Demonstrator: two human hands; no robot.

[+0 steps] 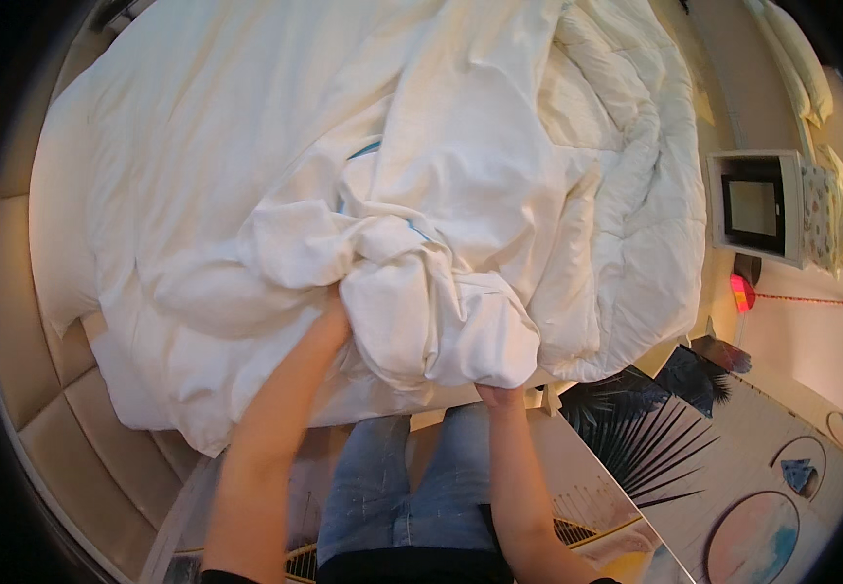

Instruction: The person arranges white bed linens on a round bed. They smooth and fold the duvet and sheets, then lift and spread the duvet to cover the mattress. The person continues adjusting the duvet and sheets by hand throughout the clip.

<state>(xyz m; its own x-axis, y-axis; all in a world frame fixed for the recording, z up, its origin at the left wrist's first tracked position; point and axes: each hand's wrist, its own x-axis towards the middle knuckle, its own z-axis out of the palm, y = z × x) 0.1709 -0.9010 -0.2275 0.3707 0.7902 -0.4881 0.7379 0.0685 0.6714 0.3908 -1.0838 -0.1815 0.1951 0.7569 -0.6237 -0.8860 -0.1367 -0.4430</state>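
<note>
Before me, a bunched white fabric cover (392, 314) with a few blue edges showing lies on a bed, over a white quilted duvet (640, 292). My left hand (335, 317) reaches under the left side of the bunched cloth; its fingers are hidden in the folds. At the lower right of the bundle, near the bed's edge, my right hand (500, 394) is tucked beneath a rounded fold, with only the wrist and the heel of the hand showing. Whether either hand grips the cloth cannot be seen.
A padded beige headboard (20, 306) borders the bed on the left, beside a white pillow (60, 219). At the right stand a small white cabinet (793, 208) with a dark-framed front and a pink object (742, 293). A patterned rug (633, 525) covers floor near my legs.
</note>
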